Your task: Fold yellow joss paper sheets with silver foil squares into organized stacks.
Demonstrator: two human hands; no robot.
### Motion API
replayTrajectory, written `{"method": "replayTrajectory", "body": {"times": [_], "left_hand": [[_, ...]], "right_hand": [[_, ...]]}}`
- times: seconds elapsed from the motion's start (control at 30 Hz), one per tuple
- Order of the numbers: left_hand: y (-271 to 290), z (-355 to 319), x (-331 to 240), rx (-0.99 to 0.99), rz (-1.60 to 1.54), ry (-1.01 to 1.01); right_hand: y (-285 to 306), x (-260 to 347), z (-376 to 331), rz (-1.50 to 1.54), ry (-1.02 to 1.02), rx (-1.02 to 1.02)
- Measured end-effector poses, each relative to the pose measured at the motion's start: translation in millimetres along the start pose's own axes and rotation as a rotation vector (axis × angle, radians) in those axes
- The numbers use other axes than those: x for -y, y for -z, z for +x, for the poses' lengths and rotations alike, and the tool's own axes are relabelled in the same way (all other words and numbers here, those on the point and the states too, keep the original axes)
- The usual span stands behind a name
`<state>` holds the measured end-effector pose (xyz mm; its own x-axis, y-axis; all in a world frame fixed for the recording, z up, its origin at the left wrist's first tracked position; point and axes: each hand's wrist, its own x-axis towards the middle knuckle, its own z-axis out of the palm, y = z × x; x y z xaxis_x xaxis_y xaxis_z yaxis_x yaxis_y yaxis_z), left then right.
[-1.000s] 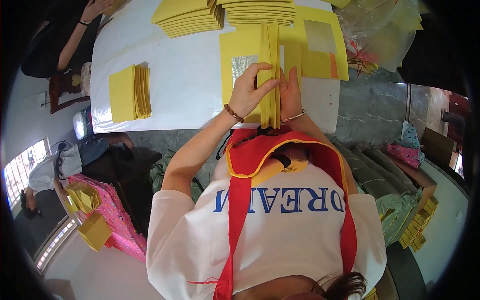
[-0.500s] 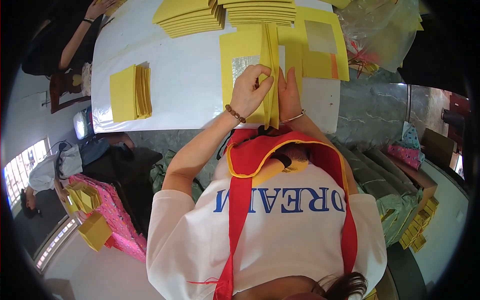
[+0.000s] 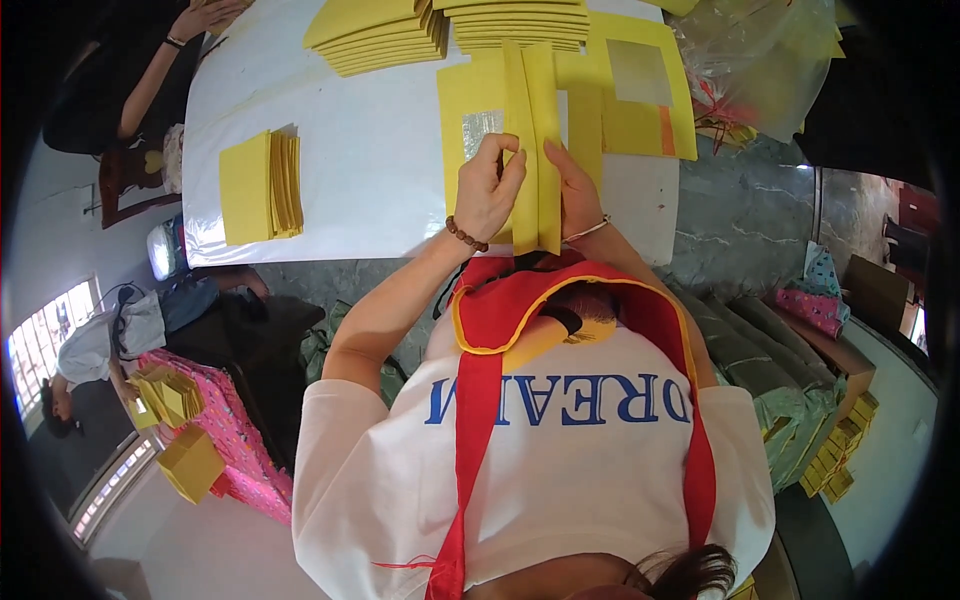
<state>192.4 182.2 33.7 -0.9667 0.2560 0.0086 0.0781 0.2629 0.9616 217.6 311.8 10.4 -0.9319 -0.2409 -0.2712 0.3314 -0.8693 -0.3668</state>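
Note:
A folded yellow paper piece (image 3: 530, 110) stands on edge between my hands, its folds partly spread and running away from me. My left hand (image 3: 488, 190) has its fingers curled and closed on the piece's left side. My right hand (image 3: 575, 195) grips the right side, thumb on the near face and the other fingers mostly hidden behind it. Beneath lies a flat yellow sheet (image 3: 455, 120) with a silver foil patch (image 3: 480, 128). To the right is another yellow sheet (image 3: 675, 75) with a silver square (image 3: 638, 72) and an orange strip.
Stacks of folded yellow paper (image 3: 380, 40) stand at the table's far side. A smaller bundle (image 3: 258, 188) rests on the white table (image 3: 350, 180) at left. A clear plastic bag (image 3: 760, 65) is at far right. A co-worker's hand (image 3: 205, 15) reaches in at far left.
The folds of the yellow piece have opened wider, its top leaf leaning left. My left hand has shifted slightly left, and my right thumb has come down onto the paper.

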Motion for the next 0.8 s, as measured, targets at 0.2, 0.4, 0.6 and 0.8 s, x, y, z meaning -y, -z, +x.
{"method": "replayTrajectory", "body": {"times": [0.2, 0.4, 0.6, 0.8], "left_hand": [[-0.9, -0.5, -2.3, -0.081, -0.054, -0.06], [2.9, 7.8, 3.2, 0.012, 0.139, -0.374], [-2.9, 7.8, -10.1, 0.007, 0.157, -0.094], [-4.6, 12.7, -0.2, -0.029, 0.195, -0.239]], "right_hand": [[5.9, 1.0, 1.1, 0.174, -0.157, -0.025], [-22.6, 2.7, -3.6, -0.022, 0.02, -0.129], [-35.8, 7.7, -7.6, -0.061, -0.034, -0.142], [-36.6, 4.1, -6.2, -0.118, 0.008, -0.113]]}}
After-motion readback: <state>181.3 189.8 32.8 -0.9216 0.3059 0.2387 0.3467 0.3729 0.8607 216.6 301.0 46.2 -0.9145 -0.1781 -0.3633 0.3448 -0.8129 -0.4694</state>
